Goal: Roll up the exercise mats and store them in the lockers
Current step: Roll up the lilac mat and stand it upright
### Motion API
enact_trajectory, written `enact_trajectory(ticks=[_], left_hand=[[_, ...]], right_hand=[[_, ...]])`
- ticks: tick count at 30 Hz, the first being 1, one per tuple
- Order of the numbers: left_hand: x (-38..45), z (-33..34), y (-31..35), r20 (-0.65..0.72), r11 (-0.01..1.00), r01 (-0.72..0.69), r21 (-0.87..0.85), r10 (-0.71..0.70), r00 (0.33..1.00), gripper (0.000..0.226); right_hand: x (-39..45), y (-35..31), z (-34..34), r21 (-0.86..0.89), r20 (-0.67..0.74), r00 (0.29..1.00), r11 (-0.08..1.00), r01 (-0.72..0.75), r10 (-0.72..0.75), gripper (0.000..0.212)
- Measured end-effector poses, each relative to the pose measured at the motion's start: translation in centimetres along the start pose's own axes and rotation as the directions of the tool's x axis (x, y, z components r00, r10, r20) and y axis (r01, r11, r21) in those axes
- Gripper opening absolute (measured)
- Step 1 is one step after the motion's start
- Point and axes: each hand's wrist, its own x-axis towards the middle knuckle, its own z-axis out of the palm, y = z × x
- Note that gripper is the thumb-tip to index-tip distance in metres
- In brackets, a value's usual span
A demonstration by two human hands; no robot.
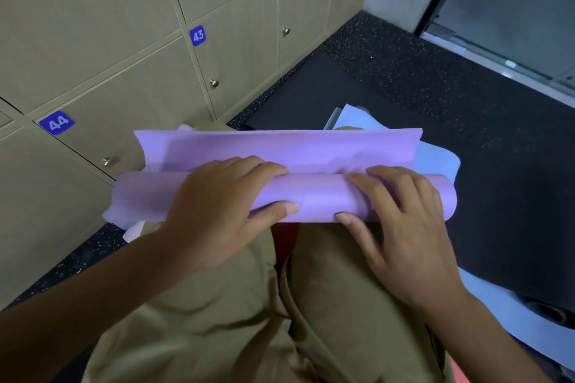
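Beige numbered lockers (130, 50) flank dark flooring while both hands, left (217, 211) and right (401, 227), grip the half-rolled purple mat (311, 196).

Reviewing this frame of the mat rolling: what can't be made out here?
- Head view: how much of the purple foam exercise mat remains unrolled; its far part drops behind the knees.
- Pale blue mat: mostly hidden beneath it.
- Mat under left hand and right hand: covered.
- Beige locker doors: closed, contents unseen.
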Motion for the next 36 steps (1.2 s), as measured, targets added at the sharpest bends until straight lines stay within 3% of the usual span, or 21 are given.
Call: enact_trajectory(ticks=[6,12,19,23,27,30,36], left_hand=[[1.7,-0.5,-0.7,0.036,1.000,0.014,0.003,-0.014,0.999,0.065],[1.7,0.7,-0.5,-0.149,0.995,-0.071,0.077,0.082,0.985,0.052],[0.2,1.9,0.4,-0.243,0.986,-0.101,0.130,0.130,0.961,0.050],[0.3,2.7,1.0,-0.188,0.983,-0.057,0.173,0.089,0.978,0.063],[1.4,3.3,0.6,-0.029,0.942,-0.080,0.326,0.095,0.995,0.090],[2.7,3.1,-0.3,-0.027,0.931,-0.084,0.356,0.100,0.995,0.095],[6.2,3.0,-2.3,-0.029,0.932,-0.102,0.347,0.120,0.992,0.098]], right_hand=[[2.2,0.4,0.2,-0.017,0.031,1.000,1.000,0.001,-0.001,0.049],[4.3,1.2,0.6,-0.065,0.067,0.998,0.998,0.019,-0.015,0.055],[7.1,1.9,0.7,-0.023,0.160,0.987,1.000,0.012,-0.008,0.058],[8.3,2.3,0.9,0.008,0.196,0.981,1.000,-0.001,-0.001,0.063],[8.6,3.1,1.1,0.002,0.078,0.997,1.000,0.001,-0.001,0.052],[8.4,3.4,1.3,-0.007,-0.020,0.999,0.999,0.035,-0.035,0.043],[7.0,3.7,1.9,-0.147,-0.060,0.994,0.986,0.082,-0.091,0.049]])
